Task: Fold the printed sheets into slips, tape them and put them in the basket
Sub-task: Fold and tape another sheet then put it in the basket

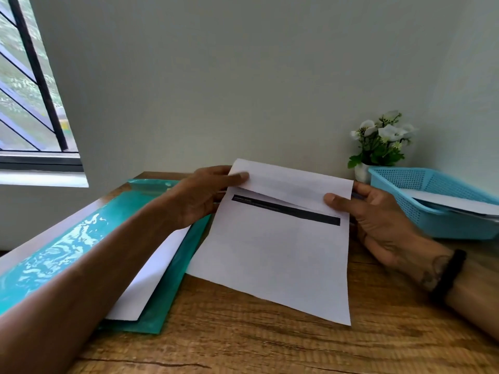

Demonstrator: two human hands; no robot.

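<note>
A white printed sheet (272, 255) with a black bar across it lies tilted over the wooden table, its far end bent over toward me into a flap. My left hand (205, 195) pinches the flap's left corner, thumb on top. My right hand (378, 220) pinches the flap's right edge, thumb on the paper. At the right stands a light blue mesh basket (405, 203) with white folded paper (453, 202) inside. No tape is in view.
A teal plastic folder (81, 238) with more white sheets (145, 290) lies at the left, under my left forearm. A small white pot of white flowers (380, 141) stands against the wall behind the basket. The wooden table (270, 341) runs to the wall; a window is at far left.
</note>
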